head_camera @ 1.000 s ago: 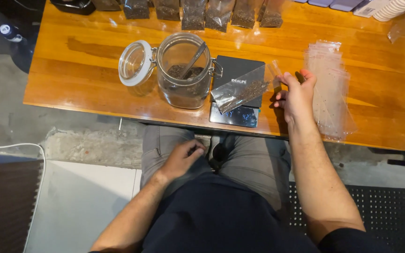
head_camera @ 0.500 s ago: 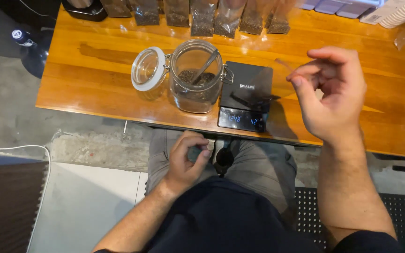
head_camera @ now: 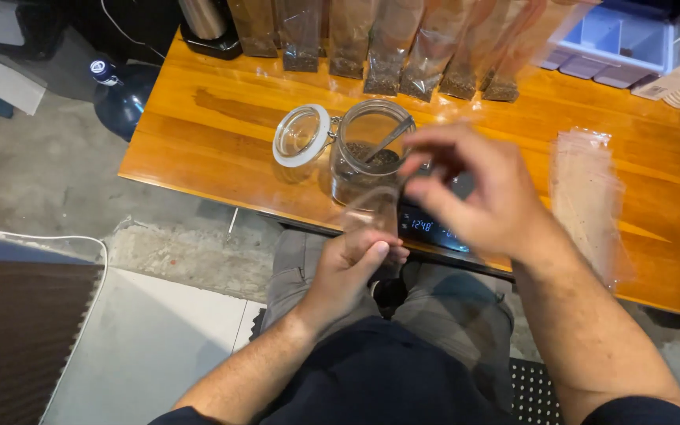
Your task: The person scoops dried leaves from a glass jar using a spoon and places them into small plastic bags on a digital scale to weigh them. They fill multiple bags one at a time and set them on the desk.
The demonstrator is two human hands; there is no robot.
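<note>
Head view: you hold a small clear plastic bag (head_camera: 371, 211) upright in front of you, just above the near edge of the wooden table (head_camera: 222, 134). It is see-through and blurred, so its outline is faint. Your left hand (head_camera: 349, 271) grips it at the bottom, thumb and fingers closed around the lower end. Your right hand (head_camera: 474, 189) is at the top of the bag, fingers bent and drawn together near its upper edge; whether they actually pinch the film cannot be told.

Right behind the bag stands an open glass jar (head_camera: 367, 153) with dark, loose contents and a metal scoop (head_camera: 391, 138) leaning inside. Its hinged lid (head_camera: 301, 135) hangs open to the left. A black digital scale (head_camera: 434, 224) with a lit display sits partly hidden under your right hand.

To the right lies a stack of empty clear bags (head_camera: 588, 197). Along the far edge stands a row of filled bags (head_camera: 426, 47), with a metal kettle (head_camera: 202, 20) at its left end.
</note>
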